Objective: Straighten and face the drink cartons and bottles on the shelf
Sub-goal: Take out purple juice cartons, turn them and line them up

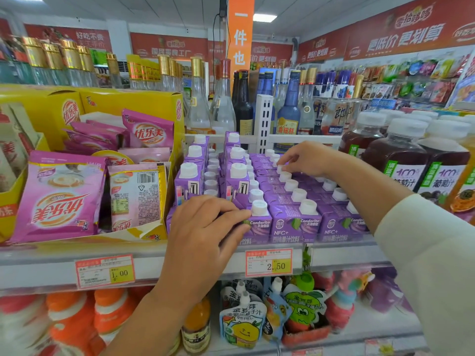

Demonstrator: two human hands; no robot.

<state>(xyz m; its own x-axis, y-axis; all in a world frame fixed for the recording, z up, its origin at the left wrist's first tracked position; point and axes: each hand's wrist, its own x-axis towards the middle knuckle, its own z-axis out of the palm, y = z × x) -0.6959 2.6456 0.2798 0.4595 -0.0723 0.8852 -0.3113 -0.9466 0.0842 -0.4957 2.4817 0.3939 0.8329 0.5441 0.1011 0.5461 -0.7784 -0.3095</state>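
At 6 o'clock, nearest, the lower shelf (372, 327) holds drink pouches (243, 322) and blurred orange-capped bottles (77, 312). Above them the shelf edge (180, 260) carries a price tag marked 1.00 (105, 271) and another marked 2.50 (268, 262).

The left hand (205, 227) reaches up from 6 o'clock. Its fingers are curled round the left side of the front carton (261, 227), fingertips on its printed face. This purple carton stands upright at the shelf's front lip, long axis vertical, cap up, its branded face turned toward 6 o'clock. To its 3 o'clock side, two more front cartons (295, 227) face the same way, touching side by side.

Behind them the carton rows (280, 194) run straight back toward 12 o'clock, caps in lines. The right hand (305, 159), entering from 3 o'clock in a pale sleeve (431, 253), has its fingertips pinched on a white cap (280, 168) far back in a row.

At 9 o'clock of the rows, raised cartons (189, 181) stand higher, upright, showing a side panel forward.

Further left, a yellow display box (108, 104) holds pink sachets (61, 199). At 3 o'clock stand dark juice bottles (401, 155). Behind a white rail (303, 138), toward 12 o'clock, stand glass liquor bottles (223, 109)
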